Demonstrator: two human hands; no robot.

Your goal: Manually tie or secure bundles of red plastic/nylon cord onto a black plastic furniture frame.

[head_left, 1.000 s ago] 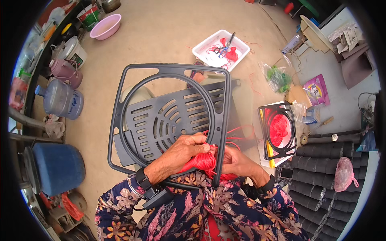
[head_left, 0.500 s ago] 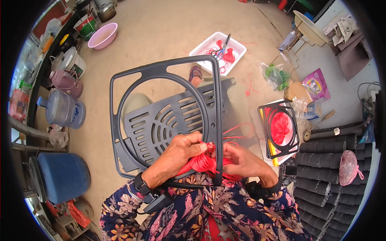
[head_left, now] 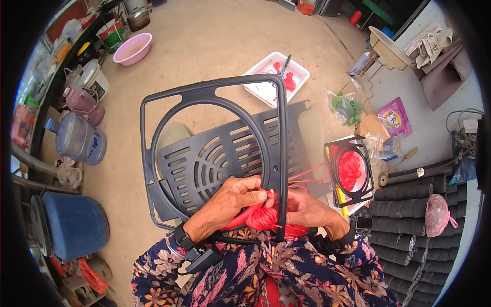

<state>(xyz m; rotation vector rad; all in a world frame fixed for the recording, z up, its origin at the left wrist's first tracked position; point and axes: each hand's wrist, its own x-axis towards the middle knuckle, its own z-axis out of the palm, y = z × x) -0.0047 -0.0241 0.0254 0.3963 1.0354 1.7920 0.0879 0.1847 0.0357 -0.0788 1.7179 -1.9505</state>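
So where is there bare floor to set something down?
Widest: the floor between the pink basin and white tray. Another strip separates the blue barrel from the large black frame. The right is crowded: clear bag, smaller frame, dark rolls.

Two black frames (head_left: 282, 128) (head_left: 368, 174), two hands (head_left: 230, 199) (head_left: 307, 208) (one pair), one pink basin (head_left: 133, 48), one blue barrel (head_left: 75, 225)

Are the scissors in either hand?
No, the scissors lie in the white tray, while the left hand and right hand are at the red cord.
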